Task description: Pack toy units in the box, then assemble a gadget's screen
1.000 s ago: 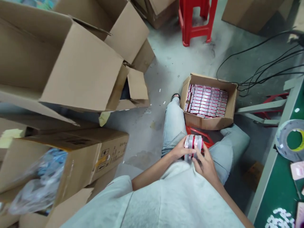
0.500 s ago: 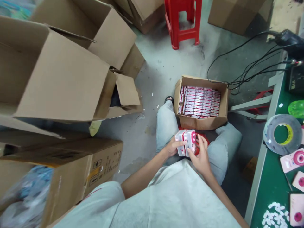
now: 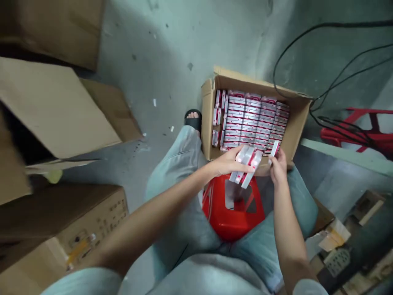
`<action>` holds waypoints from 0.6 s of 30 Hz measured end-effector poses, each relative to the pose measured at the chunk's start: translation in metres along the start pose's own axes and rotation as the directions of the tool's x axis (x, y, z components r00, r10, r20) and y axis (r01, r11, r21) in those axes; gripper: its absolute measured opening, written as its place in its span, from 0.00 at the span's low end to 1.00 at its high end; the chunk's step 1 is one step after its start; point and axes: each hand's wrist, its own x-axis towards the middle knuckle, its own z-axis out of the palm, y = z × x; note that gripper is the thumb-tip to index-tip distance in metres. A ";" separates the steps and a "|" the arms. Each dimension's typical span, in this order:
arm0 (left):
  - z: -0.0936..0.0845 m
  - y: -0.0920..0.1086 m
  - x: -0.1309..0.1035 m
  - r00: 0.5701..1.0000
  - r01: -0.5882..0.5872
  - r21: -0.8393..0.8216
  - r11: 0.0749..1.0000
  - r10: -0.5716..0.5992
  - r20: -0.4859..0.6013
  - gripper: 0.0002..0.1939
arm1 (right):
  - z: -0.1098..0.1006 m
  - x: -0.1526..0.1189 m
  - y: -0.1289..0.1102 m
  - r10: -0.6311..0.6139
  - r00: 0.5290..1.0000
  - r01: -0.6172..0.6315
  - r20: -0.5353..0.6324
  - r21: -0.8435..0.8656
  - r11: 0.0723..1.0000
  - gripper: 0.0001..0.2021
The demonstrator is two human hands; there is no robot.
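My left hand [image 3: 231, 162] grips a short stack of flat pink-and-white camera-shaped cases [image 3: 245, 166], held on edge just above the near side of an open cardboard box [image 3: 299, 127]. To its right, my right hand [image 3: 278, 167] pinches a single case [image 3: 274, 150] between thumb and fingers, over the box's near right corner. Tight rows of the same cases [image 3: 253, 119] fill most of the box, standing on edge. Along its left side a few more stand turned the other way, with gaps between them. The near row is partly hidden by my hands.
A red plastic stool [image 3: 230, 225] sits between my legs. Black cables [image 3: 322, 26] loop across the box's far right corner. On the left are large cardboard cartons [image 3: 55, 110]. A red plastic piece [image 3: 346, 127] and a pale bar [image 3: 346, 155] lie to the right.
My view has tipped down and closer to the box. Both hands have moved forward to its near edge. The right hand has separated from the stack with one case.
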 end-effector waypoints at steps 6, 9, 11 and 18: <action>-0.009 0.016 0.054 0.963 0.195 -0.050 0.980 -0.181 0.198 0.23 | 0.037 0.207 0.044 0.049 0.989 -0.096 -0.141 -0.351 0.931 0.22; -0.006 0.011 0.066 0.936 0.283 -0.126 0.951 -0.245 0.254 0.21 | 0.036 0.247 0.062 0.030 0.975 -0.133 -0.218 -0.476 0.869 0.21; -0.006 0.010 0.073 0.926 0.316 -0.148 0.937 -0.270 0.265 0.21 | 0.036 0.257 0.069 0.023 0.967 -0.153 -0.252 -0.512 0.845 0.21; -0.005 0.012 0.085 0.944 0.313 -0.160 0.936 -0.288 0.161 0.24 | 0.049 0.236 0.050 0.057 0.986 -0.109 -0.157 -0.344 0.933 0.26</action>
